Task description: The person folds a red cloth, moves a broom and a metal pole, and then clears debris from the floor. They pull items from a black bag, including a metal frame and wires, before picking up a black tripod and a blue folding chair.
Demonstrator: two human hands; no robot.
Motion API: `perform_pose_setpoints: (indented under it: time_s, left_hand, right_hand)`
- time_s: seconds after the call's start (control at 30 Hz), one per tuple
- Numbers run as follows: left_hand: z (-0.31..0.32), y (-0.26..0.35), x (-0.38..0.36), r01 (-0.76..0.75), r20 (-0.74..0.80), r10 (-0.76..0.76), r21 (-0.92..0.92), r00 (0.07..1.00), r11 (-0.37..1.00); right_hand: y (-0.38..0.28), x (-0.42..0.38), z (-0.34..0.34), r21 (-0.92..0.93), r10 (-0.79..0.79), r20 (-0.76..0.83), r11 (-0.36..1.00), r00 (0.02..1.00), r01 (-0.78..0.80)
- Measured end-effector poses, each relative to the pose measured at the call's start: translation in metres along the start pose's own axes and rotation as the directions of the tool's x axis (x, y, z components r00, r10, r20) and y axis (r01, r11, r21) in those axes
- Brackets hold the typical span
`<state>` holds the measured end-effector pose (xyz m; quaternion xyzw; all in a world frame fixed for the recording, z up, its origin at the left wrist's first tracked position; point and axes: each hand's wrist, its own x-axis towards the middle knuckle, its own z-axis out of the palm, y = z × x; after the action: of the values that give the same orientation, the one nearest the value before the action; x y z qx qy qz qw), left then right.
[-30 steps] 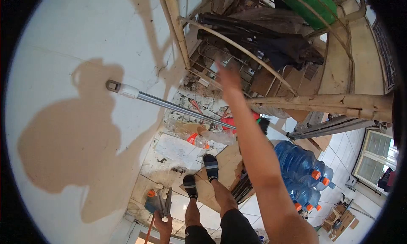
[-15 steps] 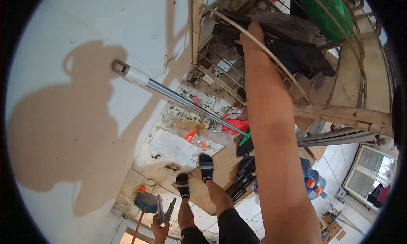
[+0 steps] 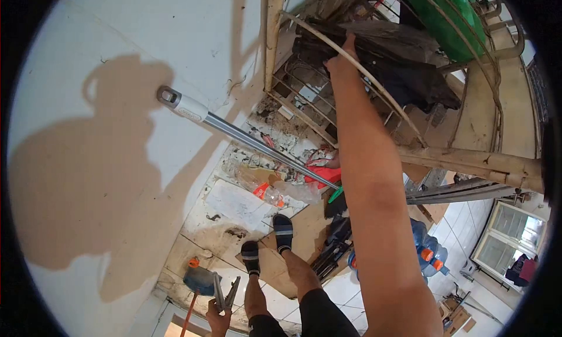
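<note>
My right arm stretches up into a metal wire rack (image 3: 366,82), and my right hand (image 3: 344,55) is closed at the edge of a dusty black plastic bag (image 3: 404,73). Part of its grip is hidden by the bag. Low at the left, my left hand (image 3: 218,318) is wrapped round a V-shaped pair of grey metal strips (image 3: 225,293), whose ends point up. Behind these strips is a blue-grey dustpan (image 3: 200,278) with an orange stick handle. A green plastic bag (image 3: 451,24) hangs by the rack's right side.
A grey pole with a white grip (image 3: 246,139) leans against the white wall (image 3: 175,21). On the dirty floor lie a plastic bottle (image 3: 266,192), a white sheet (image 3: 234,203), red cloth (image 3: 322,174) and cardboard (image 3: 293,252). Large blue water bottles (image 3: 430,249) stand right of my arm.
My right hand has shifted slightly down and left at the black bag, and the bag has moved a little with it. My left hand is nearly still.
</note>
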<state>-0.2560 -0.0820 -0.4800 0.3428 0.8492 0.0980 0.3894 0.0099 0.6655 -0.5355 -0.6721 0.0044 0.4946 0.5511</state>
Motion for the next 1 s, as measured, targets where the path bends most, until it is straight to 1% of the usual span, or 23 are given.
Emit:
perform_pose_setpoints:
  time_s: [0.07,0.13,0.23,0.27,0.33,0.37,0.43,0.47,0.53,0.57,0.63,0.7,0.8,0.9,1.0]
  left_hand:
    - [-0.002,0.000,-0.002,0.003,0.006,-0.003,-0.005,1.000,1.000]
    - [0.003,0.005,-0.001,0.006,0.011,-0.006,-0.053,1.000,0.999]
    - [0.007,-0.001,-0.005,0.005,0.059,-0.002,-0.059,0.998,0.998]
    - [0.011,0.000,-0.004,0.022,0.080,-0.017,-0.060,0.997,0.998]
    - [0.012,0.004,-0.002,0.055,0.118,-0.048,-0.056,0.992,0.997]
    - [0.012,0.008,0.001,0.039,0.117,-0.031,-0.066,0.993,0.997]
    - [0.010,0.013,0.003,0.015,0.119,-0.006,-0.078,0.993,0.997]
    - [0.011,0.009,0.005,0.110,0.181,-0.100,-0.048,0.978,0.993]
    - [0.012,0.003,0.001,0.137,0.169,-0.118,-0.105,0.978,0.985]
    - [0.013,0.007,0.001,0.151,0.166,-0.128,-0.136,0.978,0.979]
    - [0.017,-0.005,-0.004,0.145,0.192,-0.124,-0.101,0.974,0.984]
    - [0.015,-0.004,-0.005,0.144,0.201,-0.130,-0.055,0.971,0.988]
    - [0.013,-0.005,-0.009,0.117,0.197,-0.103,-0.060,0.975,0.991]
    - [0.019,-0.025,-0.015,0.090,0.239,-0.099,0.048,0.966,0.995]
    - [0.034,-0.036,-0.014,0.185,0.268,-0.164,-0.057,0.949,0.981]
  right_hand:
    - [-0.002,-0.006,-0.001,-0.027,0.019,0.047,0.999,0.999,-0.018]
    - [-0.005,-0.008,-0.004,-0.032,-0.006,0.117,0.999,0.993,0.010]
    - [-0.006,-0.008,-0.010,0.003,-0.098,0.258,0.995,0.961,0.101]
    - [-0.008,-0.010,-0.013,0.176,-0.071,0.337,0.984,0.939,0.012]
    - [-0.010,-0.011,-0.010,0.141,-0.035,0.319,0.990,0.947,-0.011]
    - [-0.010,-0.011,-0.008,0.129,-0.016,0.313,0.991,0.950,-0.025]
    - [-0.008,-0.010,-0.011,0.148,-0.084,0.379,0.989,0.922,0.029]
    - [-0.005,-0.016,-0.012,0.157,-0.115,0.410,0.986,0.905,0.054]
    - [-0.003,-0.027,-0.014,0.109,-0.127,0.389,0.990,0.913,0.092]
    - [-0.003,-0.024,-0.016,0.110,-0.112,0.406,0.991,0.907,0.074]
    - [-0.005,-0.021,-0.019,0.109,-0.082,0.441,0.993,0.894,0.037]
    - [-0.009,-0.021,-0.011,0.031,-0.080,0.350,0.997,0.933,0.074]
    - [-0.009,-0.007,-0.009,0.083,-0.100,0.381,0.994,0.919,0.074]
    - [-0.011,-0.007,-0.001,0.143,-0.137,0.370,0.986,0.919,0.090]
    - [-0.011,-0.008,0.002,0.225,-0.175,0.339,0.969,0.924,0.100]
